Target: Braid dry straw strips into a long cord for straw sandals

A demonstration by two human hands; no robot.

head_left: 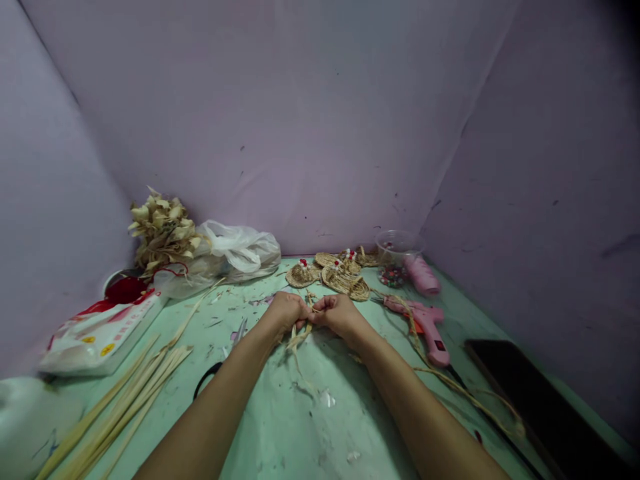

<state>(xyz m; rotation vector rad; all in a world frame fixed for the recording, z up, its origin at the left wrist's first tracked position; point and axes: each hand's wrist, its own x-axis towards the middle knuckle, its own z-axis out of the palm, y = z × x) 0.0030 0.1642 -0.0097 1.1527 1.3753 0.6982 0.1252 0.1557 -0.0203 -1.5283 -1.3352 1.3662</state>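
Note:
My left hand (285, 311) and my right hand (339, 313) meet over the middle of a pale green table (300, 413). Both are closed in a pinch on thin straw strands (299, 337), which hang down between them onto the table. Just beyond the hands lie several small woven straw pieces (345, 279), some with red and white beads on top. A pair of scissors (239, 331) lies flat to the left of my left wrist.
A pink glue gun (425, 323) and a pink spool (423, 275) lie to the right, beside a clear cup of beads (395, 257). Long straw strips (125, 400) lie front left. Plastic bags (235, 253), a dried-leaf bunch (163, 230) and a dark phone (525, 393) ring the table.

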